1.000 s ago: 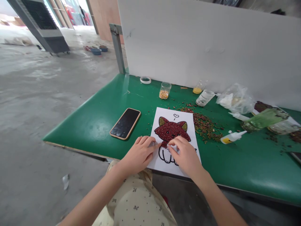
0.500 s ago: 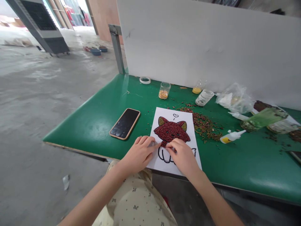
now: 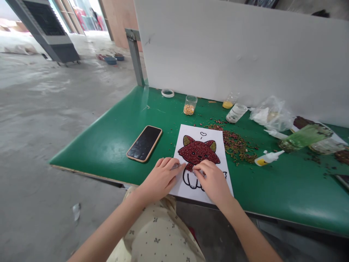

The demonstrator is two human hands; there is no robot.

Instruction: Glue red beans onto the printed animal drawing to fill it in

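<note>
A white sheet with a fox drawing [image 3: 198, 153] lies at the table's front edge. Dark red grains cover the fox's head, and green ones fill the ears; the body is bare outline. My left hand [image 3: 163, 177] rests over the sheet's left edge, fingers stretched out, its index tip beside the red patch below the head. On the right, my right hand [image 3: 212, 179] pinches thumb and forefinger together at that same patch. Whatever sits in the pinch is too small to make out. A loose pile of red and green grains [image 3: 236, 143] spreads right of the sheet.
Left of the sheet lies a phone [image 3: 144, 143]. A glue bottle [image 3: 268, 159] lies to the right, near a green-tinted jar [image 3: 307, 138] on its side. Behind stand a jar of corn kernels [image 3: 190, 105], a tipped clear jar [image 3: 236, 113] and a plastic bag [image 3: 272, 114]. A white board [image 3: 240, 54] borders the back.
Both hands stay nearly in place over the fox drawing. The left index fingertip has drawn back slightly to the left. The view has shifted very slightly.
</note>
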